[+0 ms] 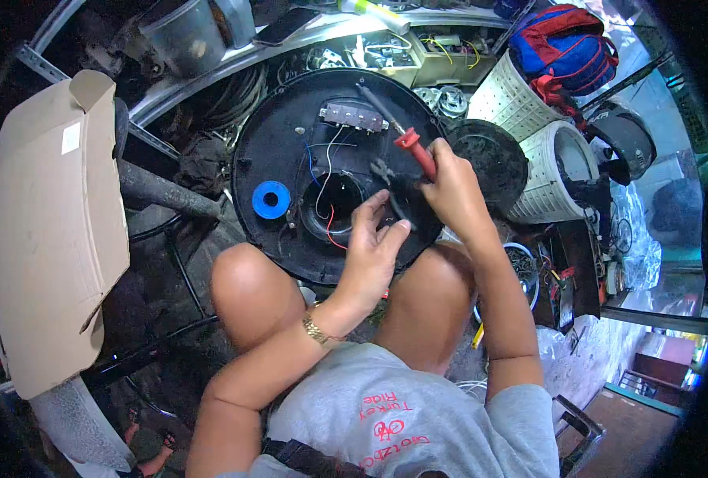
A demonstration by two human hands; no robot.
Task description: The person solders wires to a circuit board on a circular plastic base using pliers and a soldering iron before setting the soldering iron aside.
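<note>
A round black plastic housing (270,131) rests over my knees. My right hand (456,191) is closed round the red handle of a soldering iron (419,154), whose metal shaft points away toward the housing's far rim. My left hand (374,247) hovers at the housing's central opening with thumb and fingers apart, and I see nothing held in it. Pliers (382,169) with dark handles lie just beyond its fingertips. A red wire (332,227) comes out of the opening beside that hand. White and blue wires (328,155) run toward a terminal strip (354,117) farther back.
A blue spool (271,199) sits on the housing's left side. Cardboard (55,231) stands at the left. White plastic baskets (541,171) and a blue-red backpack (565,48) are at the right. Bins with parts (449,64) line the back, beside a lit lamp (374,14).
</note>
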